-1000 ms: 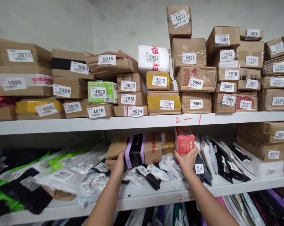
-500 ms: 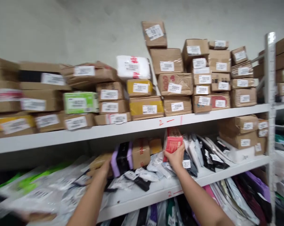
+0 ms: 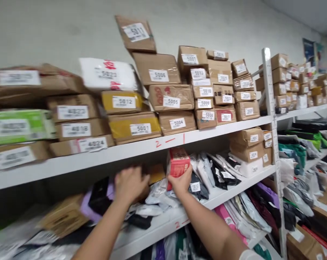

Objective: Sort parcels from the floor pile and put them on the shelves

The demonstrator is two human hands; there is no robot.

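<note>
On the middle shelf (image 3: 233, 187), a red box (image 3: 178, 164) is held upright by the right hand (image 3: 181, 182), fingers clamped on its lower edge, beside leaning mailer bags (image 3: 217, 173). The left hand (image 3: 130, 184) is pressed, fingers together, against a brown parcel (image 3: 152, 173).

Bright even light, left-side motion blur

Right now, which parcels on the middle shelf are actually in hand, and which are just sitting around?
In hand:
- red box, gripped by the right hand
- brown box, mostly hidden behind the left hand, which presses on it

Lying about:
- purple-and-black parcel beside the left hand
- poly mailer bags right of the red box
- numbered cartons on the upper shelf
</note>
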